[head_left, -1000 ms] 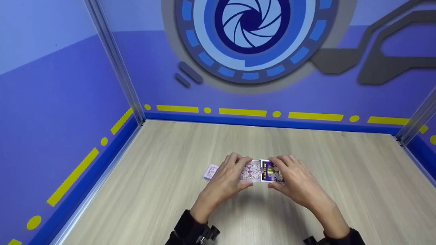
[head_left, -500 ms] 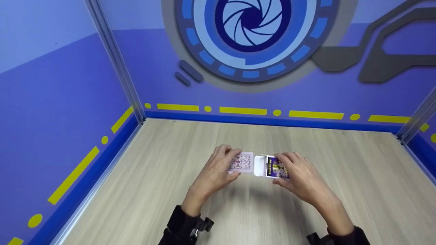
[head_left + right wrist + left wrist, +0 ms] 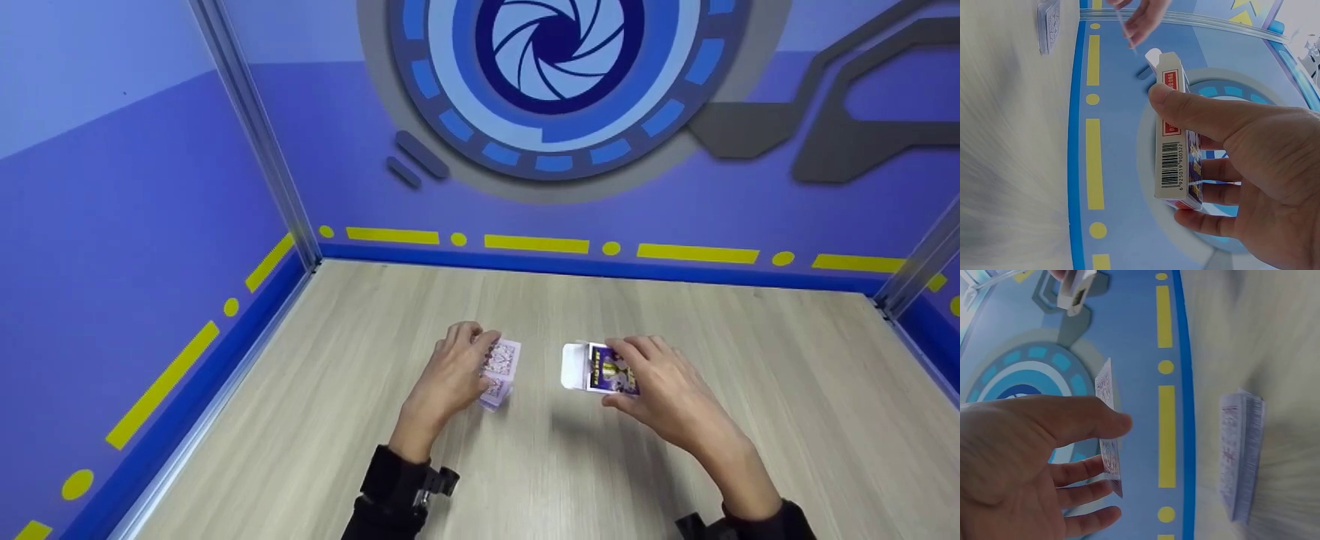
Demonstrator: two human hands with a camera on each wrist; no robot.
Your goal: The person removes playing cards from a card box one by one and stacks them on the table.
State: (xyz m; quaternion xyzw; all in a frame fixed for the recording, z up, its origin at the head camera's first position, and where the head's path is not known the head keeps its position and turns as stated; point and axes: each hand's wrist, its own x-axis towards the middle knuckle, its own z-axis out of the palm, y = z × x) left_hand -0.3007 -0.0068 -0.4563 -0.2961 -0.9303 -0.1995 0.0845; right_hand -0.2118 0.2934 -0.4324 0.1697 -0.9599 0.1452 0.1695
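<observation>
My left hand pinches a thin patterned playing card, its edge toward the left wrist camera, between thumb and fingers. Below it on the table lies a stack of playing cards with the same purplish-white backs, partly covered by the card and hand in the head view. With thumb and fingers, my right hand grips a small card box, purple and yellow on its front. A white flap stands out from the box's left end. A barcode shows on the box's narrow side, which is held above the table.
The light wood table runs back to a blue printed wall. A second blue wall rises along its left side, with a metal corner post between them.
My left hand has drawn its card leftward, away from the box and over the stack. The box's white flap has come into view; the right hand has shifted slightly right.
</observation>
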